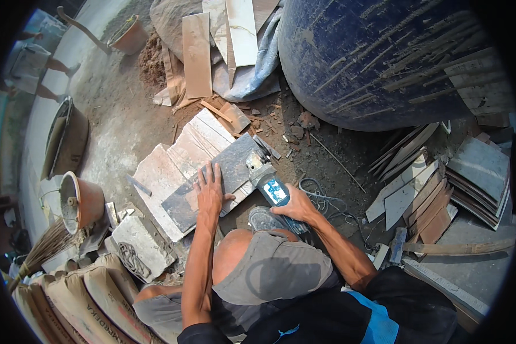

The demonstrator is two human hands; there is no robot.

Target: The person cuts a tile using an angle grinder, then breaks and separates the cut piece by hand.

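In my right hand is a blue angle grinder, gripped round its body, with its metal head over the far right end of a dark grey tile. My left hand lies flat on that tile, fingers spread. Beneath the tile is a pale, scored slab with a broken left edge. A narrow offcut strip lies beside the grinder's head. Whether the disc touches the tile cannot be made out. The grinder's cord coils on the ground to the right.
A big blue drum stands far right. Stacked tiles and a hammer lie to the right. Leftward are an orange bucket, a dark tub and filled sacks. Another person is at the far left.
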